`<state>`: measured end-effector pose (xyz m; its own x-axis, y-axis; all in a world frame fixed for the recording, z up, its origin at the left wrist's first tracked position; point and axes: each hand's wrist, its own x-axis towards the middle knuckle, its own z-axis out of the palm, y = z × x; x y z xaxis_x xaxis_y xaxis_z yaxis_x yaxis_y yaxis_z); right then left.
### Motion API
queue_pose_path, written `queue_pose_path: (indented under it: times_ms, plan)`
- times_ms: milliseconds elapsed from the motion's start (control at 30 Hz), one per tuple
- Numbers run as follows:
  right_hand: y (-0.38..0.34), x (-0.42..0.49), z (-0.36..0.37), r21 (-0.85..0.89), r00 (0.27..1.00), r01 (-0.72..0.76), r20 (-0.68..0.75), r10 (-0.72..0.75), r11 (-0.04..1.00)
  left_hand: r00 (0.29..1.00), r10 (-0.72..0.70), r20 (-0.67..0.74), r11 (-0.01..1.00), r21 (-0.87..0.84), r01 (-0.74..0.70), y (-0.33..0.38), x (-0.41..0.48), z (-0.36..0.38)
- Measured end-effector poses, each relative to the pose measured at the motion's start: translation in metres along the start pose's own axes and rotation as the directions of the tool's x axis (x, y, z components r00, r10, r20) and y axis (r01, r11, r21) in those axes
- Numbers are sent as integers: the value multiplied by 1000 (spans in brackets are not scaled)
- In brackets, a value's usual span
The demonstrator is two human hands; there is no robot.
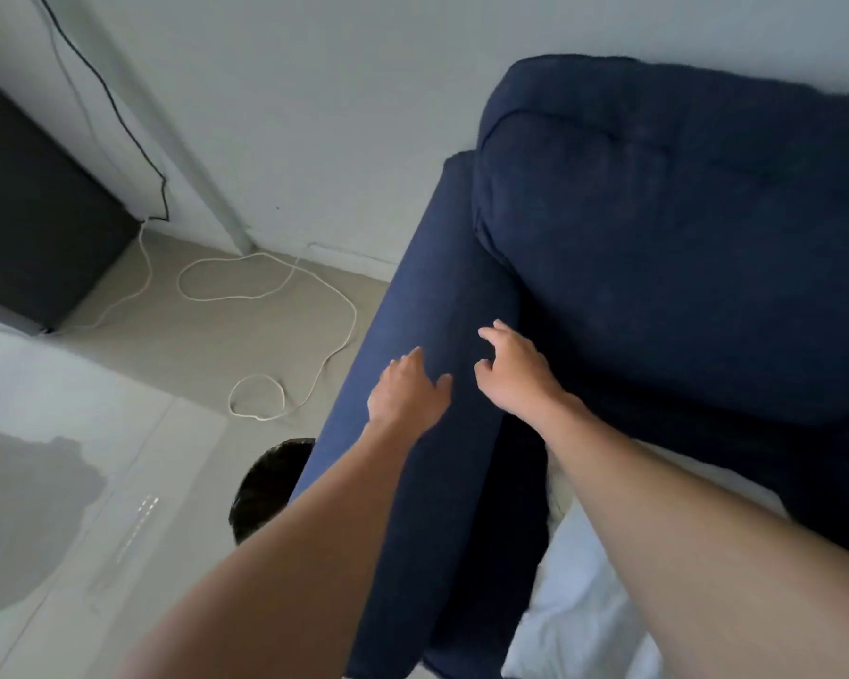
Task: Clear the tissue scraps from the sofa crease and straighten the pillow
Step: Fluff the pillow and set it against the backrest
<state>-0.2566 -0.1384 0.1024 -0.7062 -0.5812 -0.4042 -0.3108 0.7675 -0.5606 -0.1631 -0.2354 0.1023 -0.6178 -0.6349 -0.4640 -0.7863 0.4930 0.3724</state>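
A dark blue sofa (682,247) fills the right half of the view, its armrest (432,296) running from top centre down to the bottom. My left hand (405,392) lies flat on the armrest with fingers apart and holds nothing. My right hand (515,372) hovers over the inner edge of the armrest, beside the crease (525,311) where armrest meets seat; its fingers are curled and spread, empty. A white pillow (574,595) shows at the bottom, partly hidden under my right forearm. No tissue scraps are visible.
A black bin (270,487) stands on the floor just left of the armrest. A white cord (265,291) loops over the beige floor. A dark cabinet (35,208) stands at the left by the wall, with a black cable (118,110) running down the wall.
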Motion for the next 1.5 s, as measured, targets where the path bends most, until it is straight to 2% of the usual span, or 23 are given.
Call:
queue_pose_path:
  times_ms: [133,333,467,633,700,767,833,900,1000,1100,1167,1267,1500]
  plan:
    - [61,-18,-31,28,994,-78,-78,80,997,992,98,82,995,-1,-99,57,-9,37]
    - [161,-66,-54,149,946,-271,-142,292,951,972,127,198,991,14,-132,121,-39,101]
    - [219,-95,-52,222,891,-395,-145,431,891,952,136,274,987,50,-156,144,-56,145]
    - [272,-120,-37,235,834,-492,-151,531,838,933,97,347,985,101,-141,145,-67,194]
    - [292,-128,-27,236,784,-560,-156,600,794,935,81,345,985,114,-128,138,-68,212]
    - [310,-135,-13,263,705,-644,-162,691,718,937,24,348,992,111,-66,132,-69,227]
    - [323,-142,1,342,592,-739,-85,802,581,928,-97,359,995,51,84,127,-70,237]
    - [328,-150,12,460,510,-778,65,858,428,897,-239,373,962,-34,271,122,-71,243]
    - [329,-154,16,589,491,-738,135,861,329,824,-339,455,889,-131,438,124,-74,246]
    - [331,-149,9,722,455,-667,200,868,184,818,-351,455,855,-200,478,125,-74,240]
    - [330,-147,-2,777,465,-624,283,839,84,809,-363,463,840,-213,499,125,-71,235]
    - [325,-148,-17,825,530,-559,281,800,81,830,-300,470,839,-284,464,131,-71,217]
    - [299,-138,-28,922,548,-346,51,835,171,951,-100,291,878,-424,222,147,-58,182]
